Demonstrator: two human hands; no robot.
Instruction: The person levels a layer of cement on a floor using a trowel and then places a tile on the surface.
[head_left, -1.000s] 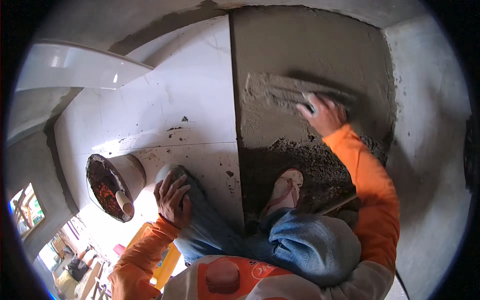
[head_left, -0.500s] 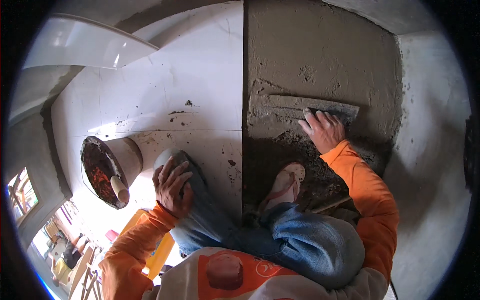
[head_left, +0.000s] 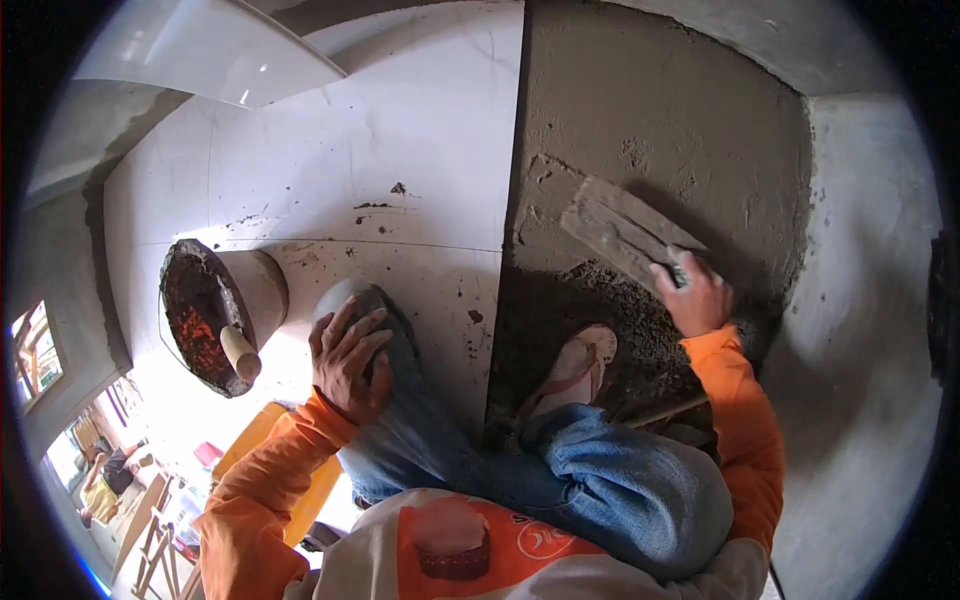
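My right hand (head_left: pixel 693 292) grips the handle of a long, mortar-smeared plastering trowel (head_left: pixel 625 228). The trowel lies slantwise over the wet grey mortar bed (head_left: pixel 690 130), its far left end near a ragged ridge in the surface. Closer to me the bed breaks off into dark, crumbly mortar (head_left: pixel 640 310), beside my foot in a sandal (head_left: pixel 578 370). On my bent knee in blue jeans (head_left: pixel 400 400) rests my left hand (head_left: pixel 350 357), fingers spread and holding nothing.
White floor tiles (head_left: pixel 400 130) meet the mortar along a straight edge, with splashes on them. A tilted bucket (head_left: pixel 262 290) with a wooden handle (head_left: pixel 240 353) poking out stands at left. A grey wall (head_left: pixel 860 270) bounds the right. Another person (head_left: pixel 105 490) is far off at lower left.
The trowel has swung from nearly level to a slant, its left end now farther away. My right hand has moved right and nearer to me. My left hand stays on the knee.
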